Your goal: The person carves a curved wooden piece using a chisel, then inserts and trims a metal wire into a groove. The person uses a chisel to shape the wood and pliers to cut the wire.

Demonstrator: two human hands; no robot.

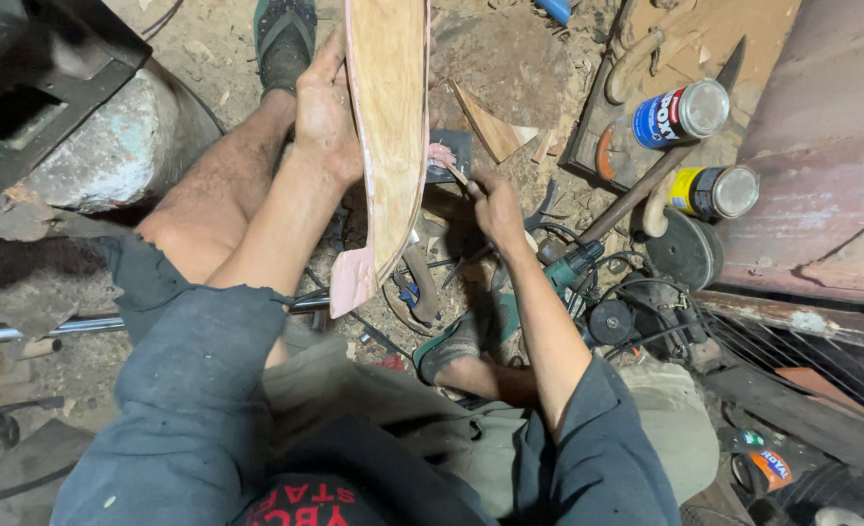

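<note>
Two lidded tins, one blue (680, 114) and one yellow (712, 191), lie on their sides on the floor at right, contents hidden. Left hand (325, 117) is wrapped around the edge of a curved plywood strip (390, 127) held upright between the knees; right hand (495, 206) pinches a small tool (457, 176) just beside it.

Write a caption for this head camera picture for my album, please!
Left hand holds a curved wooden board upright while right hand works its edge with a small tool, above cans and scattered tools.

pale tan board (391, 117) with pinkish edge, possibly paint
</note>
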